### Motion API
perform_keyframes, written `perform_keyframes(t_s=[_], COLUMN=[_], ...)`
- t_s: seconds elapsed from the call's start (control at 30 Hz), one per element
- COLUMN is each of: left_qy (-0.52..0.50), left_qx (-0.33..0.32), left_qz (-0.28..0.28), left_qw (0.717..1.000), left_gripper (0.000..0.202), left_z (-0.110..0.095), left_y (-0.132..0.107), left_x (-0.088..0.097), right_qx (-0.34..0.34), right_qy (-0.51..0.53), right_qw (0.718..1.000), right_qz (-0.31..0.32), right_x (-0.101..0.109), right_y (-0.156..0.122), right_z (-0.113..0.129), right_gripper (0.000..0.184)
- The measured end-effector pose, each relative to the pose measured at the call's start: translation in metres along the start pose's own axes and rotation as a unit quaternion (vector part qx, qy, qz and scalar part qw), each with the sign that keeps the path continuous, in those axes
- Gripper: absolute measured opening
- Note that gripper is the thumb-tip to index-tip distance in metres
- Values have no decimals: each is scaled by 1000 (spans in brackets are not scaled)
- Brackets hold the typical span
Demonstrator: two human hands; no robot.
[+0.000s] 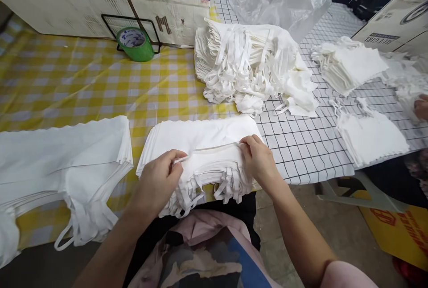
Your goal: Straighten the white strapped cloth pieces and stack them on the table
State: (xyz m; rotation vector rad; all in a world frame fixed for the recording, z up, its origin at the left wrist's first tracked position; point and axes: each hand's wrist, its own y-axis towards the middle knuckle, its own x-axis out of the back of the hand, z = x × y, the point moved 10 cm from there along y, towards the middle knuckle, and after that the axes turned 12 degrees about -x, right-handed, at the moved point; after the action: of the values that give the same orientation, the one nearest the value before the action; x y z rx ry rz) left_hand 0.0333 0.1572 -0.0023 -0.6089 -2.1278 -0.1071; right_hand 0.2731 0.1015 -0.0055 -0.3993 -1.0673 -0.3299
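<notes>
Head view: left hand [163, 176] and right hand [259, 159] both have a pinchy grip on the top garment [212, 134] of the white stack [210, 163]; green tape [138, 51] at eleven o'clock from it, strappy pile [247, 65] at one.

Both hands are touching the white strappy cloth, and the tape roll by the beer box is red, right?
Not quite: the tape roll is green, as the head view shows. The left hand and right hand do touch the white strappy cloth.
</notes>
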Motion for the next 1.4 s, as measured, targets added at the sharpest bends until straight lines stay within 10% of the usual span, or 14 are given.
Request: perform_keyframes(t_s=[0.33, 0.8, 1.4], left_qy=[21, 19, -421], left_qx=[28, 22, 91], left_qz=[-8, -7, -8], left_qw=[999, 1000, 903], left_gripper=[24, 22, 28], left_z=[29, 33, 27], left_y=[59, 60, -65], left_x=[14, 7, -12], right_qx=[17, -52, -80], right_qy=[124, 141, 490], right_qw=[992, 989, 859], right_qz=[-17, -5, 125], right_x=[11, -3, 33], right_y=[40, 51, -6], right_z=[-4, -18, -56], right_gripper=[21, 24, 10])
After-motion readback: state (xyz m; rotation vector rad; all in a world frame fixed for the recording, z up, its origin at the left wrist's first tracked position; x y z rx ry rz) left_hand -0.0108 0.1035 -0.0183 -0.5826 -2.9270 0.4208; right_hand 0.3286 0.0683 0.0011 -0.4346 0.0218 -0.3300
